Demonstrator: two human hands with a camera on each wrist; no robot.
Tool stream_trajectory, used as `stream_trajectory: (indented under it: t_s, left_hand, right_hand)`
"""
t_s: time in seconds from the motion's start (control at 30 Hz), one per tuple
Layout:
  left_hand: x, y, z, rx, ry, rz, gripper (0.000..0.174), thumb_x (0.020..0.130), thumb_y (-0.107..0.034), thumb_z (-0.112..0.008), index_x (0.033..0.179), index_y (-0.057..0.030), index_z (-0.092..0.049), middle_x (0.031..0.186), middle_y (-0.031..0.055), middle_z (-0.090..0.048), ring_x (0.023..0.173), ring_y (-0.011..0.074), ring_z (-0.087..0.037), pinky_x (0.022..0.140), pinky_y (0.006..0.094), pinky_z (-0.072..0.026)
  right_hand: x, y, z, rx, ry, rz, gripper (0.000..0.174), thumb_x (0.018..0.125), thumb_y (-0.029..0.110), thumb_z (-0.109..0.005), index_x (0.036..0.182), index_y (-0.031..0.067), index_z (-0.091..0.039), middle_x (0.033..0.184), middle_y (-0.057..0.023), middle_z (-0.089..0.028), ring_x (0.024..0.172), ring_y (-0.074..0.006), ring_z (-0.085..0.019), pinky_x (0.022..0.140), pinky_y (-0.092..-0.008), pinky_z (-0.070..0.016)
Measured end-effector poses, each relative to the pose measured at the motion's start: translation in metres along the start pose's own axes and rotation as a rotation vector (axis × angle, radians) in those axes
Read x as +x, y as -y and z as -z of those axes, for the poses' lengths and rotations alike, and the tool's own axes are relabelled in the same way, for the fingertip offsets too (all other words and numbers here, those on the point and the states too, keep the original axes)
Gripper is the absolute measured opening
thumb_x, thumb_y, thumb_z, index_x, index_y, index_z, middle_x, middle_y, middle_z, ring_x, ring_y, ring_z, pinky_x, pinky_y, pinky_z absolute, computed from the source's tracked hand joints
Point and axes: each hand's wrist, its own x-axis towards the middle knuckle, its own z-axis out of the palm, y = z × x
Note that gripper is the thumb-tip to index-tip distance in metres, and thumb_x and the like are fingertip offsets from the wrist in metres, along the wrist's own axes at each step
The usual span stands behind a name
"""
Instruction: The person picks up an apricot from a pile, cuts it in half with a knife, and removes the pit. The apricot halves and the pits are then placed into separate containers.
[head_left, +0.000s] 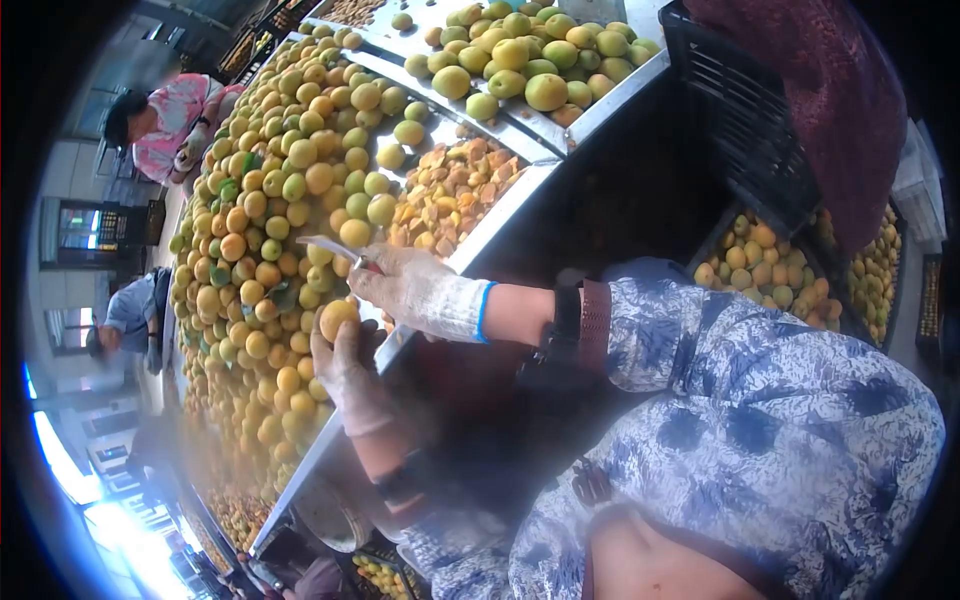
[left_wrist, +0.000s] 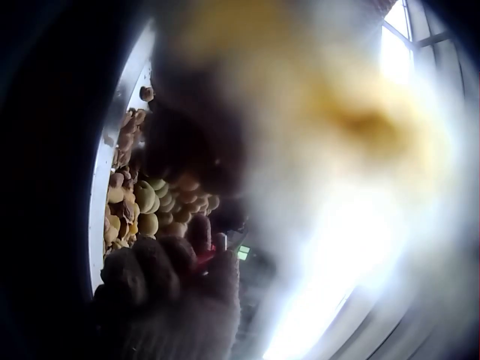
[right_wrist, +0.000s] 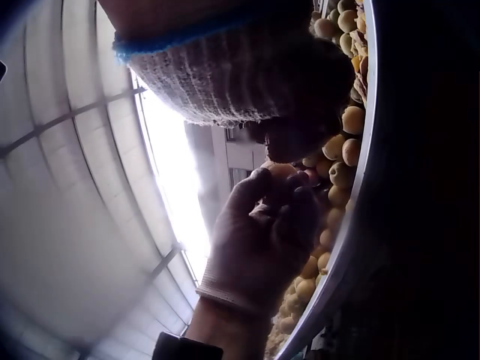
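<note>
In the head view my gloved left hand (head_left: pixel 355 380) holds a yellow-orange apricot (head_left: pixel 339 319) between thumb and fingers. Just above it in the picture, my right hand (head_left: pixel 425 293), in a glove with a blue cuff edge, grips a knife (head_left: pixel 326 246) by its red handle, blade pointing away over the fruit pile. The right wrist view shows the left hand (right_wrist: pixel 259 244) pinching the fruit (right_wrist: pixel 280 169), close to the shadowed right hand (right_wrist: pixel 225 71). From the left wrist, the right hand (left_wrist: pixel 176 289) is curled round the red handle (left_wrist: pixel 203 259); a blur covers much of that view.
Whole apricots (head_left: pixel 270 210) are heaped along a metal-edged table (head_left: pixel 505 215), beside cut pieces (head_left: pixel 450 195). Greener fruit (head_left: pixel 545 92) fills another section. Black crates (head_left: pixel 735 130) and a crate of fruit (head_left: pixel 765 265) stand nearby. Two people (head_left: pixel 170 125) work across the table.
</note>
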Motion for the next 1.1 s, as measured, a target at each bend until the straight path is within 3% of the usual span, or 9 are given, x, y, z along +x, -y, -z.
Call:
stream_trajectory:
  t_s: [0.03,0.13,0.2,0.23,0.47,0.57,0.87,0.93,1.1]
  left_hand:
    - [-0.006,0.011,0.006,-0.084,-0.003,-0.024,0.042,0.09,-0.013,-0.059,0.127,0.0004,-0.047,0.1,0.009,-0.06,0.08,0.016,-0.062,0.072,0.0284,-0.0544]
    - [-0.016,0.022,0.01,-0.227,0.012,-0.023,0.041,0.093,-0.022,-0.056,0.128,-0.0019,-0.048,0.103,0.0075,-0.061,0.091,0.0181,-0.061,0.085,0.0336,-0.0498]
    - [-0.016,0.019,0.006,-0.783,0.106,0.232,0.044,0.096,-0.028,-0.051,0.129,-0.0003,-0.047,0.11,0.0104,-0.06,0.099,0.0228,-0.056,0.093,0.0377,-0.0439]
    - [-0.015,0.027,0.012,-0.825,0.117,0.222,0.046,0.098,-0.034,-0.046,0.129,0.0001,-0.047,0.118,0.0126,-0.058,0.108,0.0257,-0.052,0.099,0.0392,-0.0388]
    - [-0.004,0.035,0.024,-0.745,0.094,0.22,0.045,0.095,-0.034,-0.051,0.126,-0.0007,-0.05,0.124,0.014,-0.054,0.114,0.0256,-0.051,0.098,0.0427,-0.0403]
    - [-0.006,0.03,0.019,-0.705,0.107,0.257,0.047,0.094,-0.036,-0.054,0.124,-0.0001,-0.051,0.124,0.014,-0.054,0.114,0.0259,-0.051,0.1,0.0422,-0.0388]
    - [-0.003,0.03,0.022,-0.783,0.207,0.216,0.053,0.097,-0.048,-0.042,0.13,-0.0072,-0.048,0.127,0.015,-0.053,0.117,0.0297,-0.051,0.103,0.0438,-0.0377]
    - [-0.007,0.027,0.014,-0.763,0.062,0.154,0.053,0.098,-0.047,-0.039,0.129,-0.0045,-0.047,0.128,0.0148,-0.053,0.119,0.0292,-0.05,0.104,0.0435,-0.037]
    - [-0.009,0.03,0.016,-0.834,0.061,0.215,0.056,0.099,-0.045,-0.04,0.128,0.0027,-0.045,0.126,0.0188,-0.052,0.116,0.0289,-0.051,0.103,0.042,-0.0392]
  right_hand:
    - [0.006,-0.018,-0.009,-0.093,-0.034,0.13,0.032,0.09,0.034,-0.051,0.099,0.004,-0.057,0.087,-0.0198,-0.063,0.086,-0.0372,-0.062,0.078,-0.0432,-0.0476]
    - [0.002,-0.029,-0.017,-0.286,0.015,0.126,0.032,0.089,0.034,-0.051,0.102,0.0055,-0.057,0.095,-0.0209,-0.064,0.095,-0.0395,-0.061,0.082,-0.0456,-0.0472]
    - [0.001,-0.04,-0.024,-0.286,-0.006,0.203,0.03,0.088,0.031,-0.051,0.105,0.0064,-0.056,0.098,-0.0219,-0.063,0.098,-0.0401,-0.06,0.085,-0.046,-0.0468]
    - [0.004,-0.046,-0.026,-0.299,-0.023,0.235,0.03,0.087,0.026,-0.054,0.111,0.0079,-0.055,0.102,-0.0203,-0.062,0.099,-0.0379,-0.06,0.085,-0.0444,-0.0479]
    - [0.012,-0.035,-0.031,-0.266,0.031,0.108,0.038,0.084,0.015,-0.056,0.121,0.0102,-0.052,0.11,-0.0194,-0.058,0.104,-0.0375,-0.058,0.088,-0.0438,-0.0487]
    - [0.01,-0.036,-0.038,-0.413,-0.044,0.246,0.04,0.084,0.018,-0.054,0.122,0.0068,-0.05,0.109,-0.022,-0.059,0.104,-0.0392,-0.058,0.089,-0.0456,-0.0466]
    - [0.005,-0.035,-0.038,-0.477,-0.004,0.283,0.048,0.084,0.018,-0.053,0.129,0.0063,-0.044,0.105,-0.0223,-0.061,0.1,-0.0387,-0.059,0.088,-0.0455,-0.0471]
    - [-0.001,-0.035,-0.037,-0.468,0.032,0.247,0.048,0.083,0.015,-0.054,0.13,0.0087,-0.044,0.103,-0.0205,-0.061,0.097,-0.0376,-0.06,0.085,-0.0442,-0.0485]
    - [-0.013,-0.033,-0.037,-0.593,0.078,0.22,0.04,0.085,0.021,-0.052,0.12,0.0042,-0.044,0.097,-0.0203,-0.065,0.091,-0.0401,-0.063,0.079,-0.0491,-0.0495]
